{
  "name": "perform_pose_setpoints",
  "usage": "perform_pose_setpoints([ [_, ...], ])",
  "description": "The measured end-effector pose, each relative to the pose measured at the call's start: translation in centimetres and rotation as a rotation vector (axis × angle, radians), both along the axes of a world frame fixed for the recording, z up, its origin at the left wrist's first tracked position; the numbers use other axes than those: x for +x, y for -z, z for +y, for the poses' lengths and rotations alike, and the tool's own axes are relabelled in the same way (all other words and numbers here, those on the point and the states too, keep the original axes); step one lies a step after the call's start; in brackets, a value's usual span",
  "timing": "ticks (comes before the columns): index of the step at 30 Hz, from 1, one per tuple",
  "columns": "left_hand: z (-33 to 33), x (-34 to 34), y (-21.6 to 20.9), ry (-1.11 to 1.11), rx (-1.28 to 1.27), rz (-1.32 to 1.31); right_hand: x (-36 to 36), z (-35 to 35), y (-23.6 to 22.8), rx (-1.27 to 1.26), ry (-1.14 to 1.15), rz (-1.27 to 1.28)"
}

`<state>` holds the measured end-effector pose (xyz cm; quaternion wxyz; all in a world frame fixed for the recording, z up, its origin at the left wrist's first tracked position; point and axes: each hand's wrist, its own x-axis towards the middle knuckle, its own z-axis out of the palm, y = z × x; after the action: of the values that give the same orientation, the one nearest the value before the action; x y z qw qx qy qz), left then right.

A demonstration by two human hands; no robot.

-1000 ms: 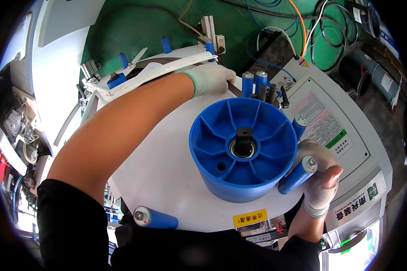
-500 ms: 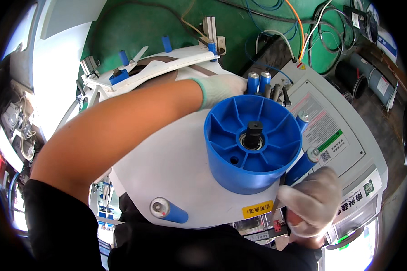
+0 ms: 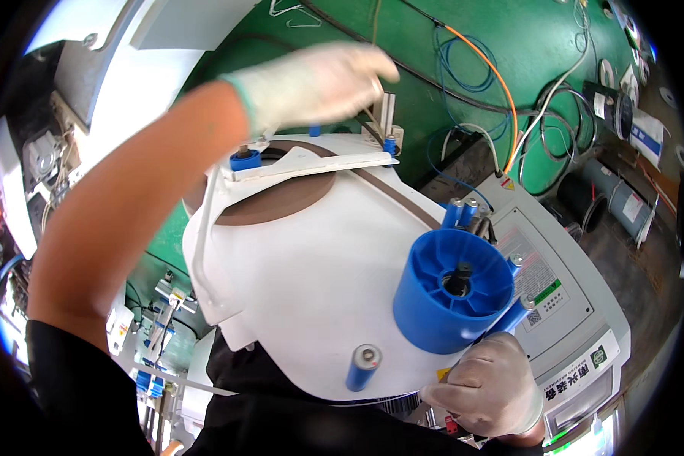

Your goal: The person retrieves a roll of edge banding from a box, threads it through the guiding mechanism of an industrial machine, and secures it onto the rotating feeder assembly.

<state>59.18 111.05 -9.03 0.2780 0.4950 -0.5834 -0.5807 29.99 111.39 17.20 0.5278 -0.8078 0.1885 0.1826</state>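
Note:
My left hand, in a white glove, is raised in the air above the far side of the white table. It is blurred, with its fingers stretched out and nothing seen in them. Below it lies a roll of brown edge band, partly under a white bar. A strip of band runs from the roll toward small blue rollers. My gloved right hand is closed at the near right edge, beside the big blue ribbed drum. Whatever its curled fingers hold is hidden.
A short blue roller stands upright at the near edge. More blue rollers flank the drum, next to a grey machine cover. Cables lie on the green floor beyond.
My left hand has left the spot beside the small blue rollers, moving up and left. The view has shifted, showing more of the band roll. My right hand stays near the drum, fingers still curled.

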Motion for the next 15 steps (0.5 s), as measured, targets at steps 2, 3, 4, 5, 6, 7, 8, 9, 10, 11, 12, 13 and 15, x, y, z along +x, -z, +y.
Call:
perform_pose_setpoints([
  [2, 1.1, 5.5, -4.1, -0.169, 0.082, -0.047, 1.1, 0.6, -0.1, 0.026, 0.029, -0.068],
  [3, 2.9, 7.9, -5.6, -0.252, 0.103, -0.141, 1.6, 0.6, 1.8, 0.066, 0.038, -0.151],
  [4, 3.6, 9.1, -7.8, -0.253, 0.168, -0.097, 2.2, 0.7, 1.7, 0.082, 0.073, -0.201],
  [5, 4.8, 10.6, -9.9, -0.267, 0.231, -0.058, 2.6, 0.8, 1.4, 0.144, 0.074, -0.200],
  [6, 6.4, 11.3, -10.5, -0.300, 0.218, -0.082, 2.7, 0.9, 1.0, 0.205, 0.077, -0.198],
  [7, 7.8, 12.0, -11.0, -0.328, 0.203, -0.102, 3.0, 0.9, 0.6, 0.260, 0.080, -0.194],
  [8, 9.1, 12.1, -11.2, -0.354, 0.146, -0.145, 3.4, 0.9, 0.0, 0.232, 0.120, -0.201],
  [9, 10.3, 12.2, -11.9, -0.338, 0.158, -0.167, 3.8, 0.9, -0.7, 0.203, 0.160, -0.209],
  [10, 11.2, 11.5, -13.2, -0.355, 0.269, -0.173, 3.7, 1.7, -1.0, 0.144, 0.228, -0.245],
  [11, 12.4, 11.4, -13.6, -0.314, 0.248, -0.185, 3.8, 2.3, -1.2, 0.083, 0.295, -0.282],
  [12, 13.5, 11.5, -14.1, -0.273, 0.224, -0.197, 4.2, 2.6, -1.6, 0.114, 0.343, -0.276],
  [13, 14.3, 11.3, -15.6, -0.276, 0.314, -0.175, 4.7, 2.9, -2.5, 0.104, 0.337, -0.257],
  [15, 16.6, 10.8, -18.0, -0.265, 0.285, -0.116, 5.7, 4.2, -4.5, 0.053, 0.314, -0.213],
])
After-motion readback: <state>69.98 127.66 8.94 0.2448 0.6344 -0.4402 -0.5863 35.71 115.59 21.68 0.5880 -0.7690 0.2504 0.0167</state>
